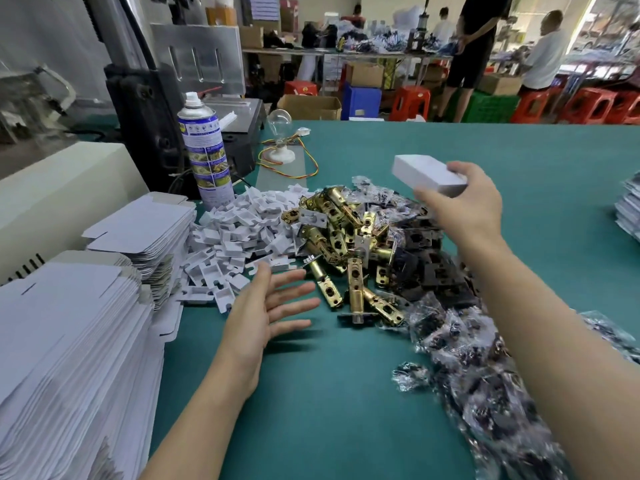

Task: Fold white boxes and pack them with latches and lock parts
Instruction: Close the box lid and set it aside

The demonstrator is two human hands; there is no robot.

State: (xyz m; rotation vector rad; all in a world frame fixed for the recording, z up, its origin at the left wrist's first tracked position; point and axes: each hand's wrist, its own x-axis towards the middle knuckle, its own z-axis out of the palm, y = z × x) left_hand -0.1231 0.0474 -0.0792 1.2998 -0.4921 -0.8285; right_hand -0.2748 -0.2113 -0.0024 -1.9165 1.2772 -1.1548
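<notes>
Right hand (464, 199) raised above the green table (346, 393), gripping a folded white box (427, 174) at its near end, thumb underneath, fingers over the top; box closed, tilted, clear of the table. Left hand (266, 306) released, palm up-ish, fingers spread, hovering low over the table, holding nothing. Just beyond left fingertips: pile of brass latches (346, 251), some lying loose closest to the hand. Further left of that hand and beyond: heap of white plastic inserts (235, 237). Left of the left forearm: tall stacks of flat unfolded box blanks (69, 341), second stack (145, 226) behind. Below and just behind the right hand: dark lock parts in clear plastic bags (426, 258), bags trailing along under the right forearm toward the near edge, partly blurred. Beyond the inserts: spray can (204, 147) upright, then a clear bulb (280, 133) on a white base with coloured wires. Far right of the right hand: another stack of bagged items (628, 209), cut off by the edge. People standing at benches in the background, red stools (412, 102) near them.
</notes>
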